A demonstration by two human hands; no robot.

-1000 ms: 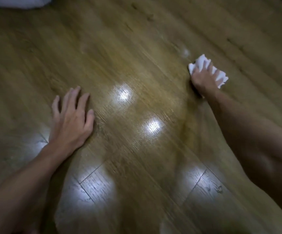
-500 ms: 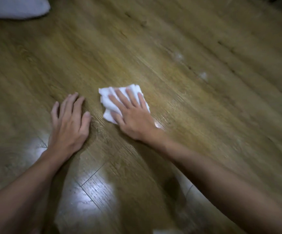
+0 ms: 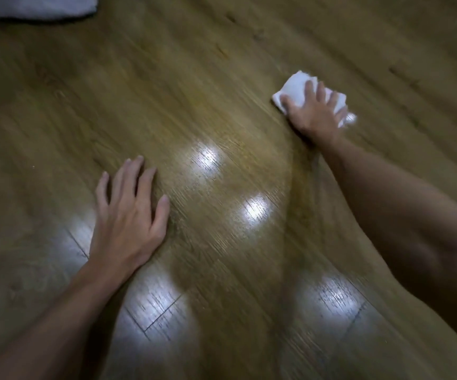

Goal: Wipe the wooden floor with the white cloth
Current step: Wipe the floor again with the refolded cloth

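The wooden floor [image 3: 194, 91] of brown planks fills the head view, with bright light reflections near its middle. A crumpled white cloth [image 3: 295, 87] lies on the floor at the upper right. My right hand [image 3: 315, 115] presses down on the cloth with spread fingers, covering most of it. My left hand [image 3: 128, 218] rests flat on the bare floor at the lower left, fingers apart, holding nothing.
A pale grey fabric thing [image 3: 32, 5] lies on the floor at the top left corner, partly cut off by the frame edge. Plank seams run diagonally across the floor.
My right hand has slid the cloth from beside my left hand out to the upper right. My left hand has stayed planted in place.
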